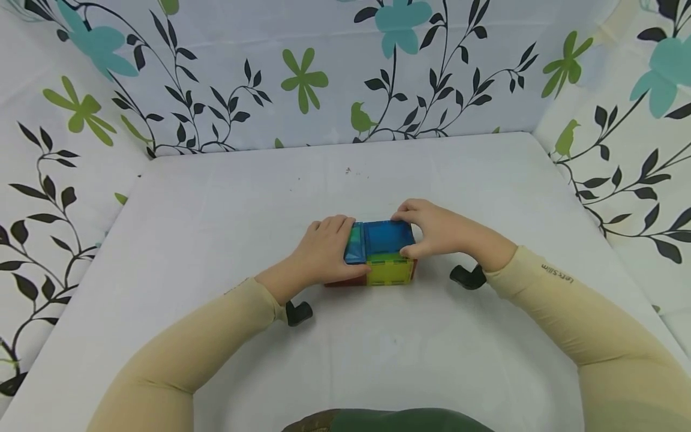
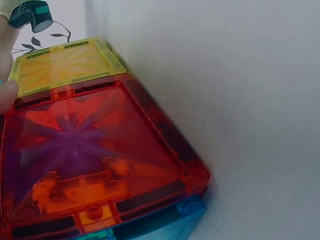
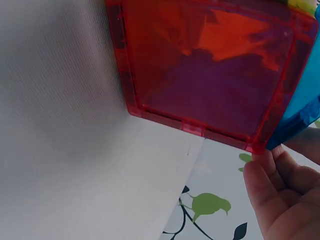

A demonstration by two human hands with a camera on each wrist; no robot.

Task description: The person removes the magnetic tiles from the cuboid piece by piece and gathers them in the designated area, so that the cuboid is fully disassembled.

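A low box of see-through magnetic tiles (image 1: 390,272) stands on the white table between both hands. Two blue tiles (image 1: 387,238) lie side by side on its top. Its front has a yellow tile (image 2: 65,65) beside a red tile (image 2: 90,145). Another red tile (image 3: 210,75) forms the right end. My left hand (image 1: 326,249) grips the box's left part, thumb along the front and fingers over the top toward the back. With thumb and fingers spread, my right hand (image 1: 439,228) holds the right blue tile at its front and back corners. The palm hides the left end.
The white table (image 1: 259,192) reaches back to a hanging cloth (image 1: 324,36) printed with leaves, flowers and birds. Black wrist-worn devices (image 1: 468,277) stick out below both sleeves, close over the table. Part of the person's green clothing (image 1: 399,420) shows at the near edge.
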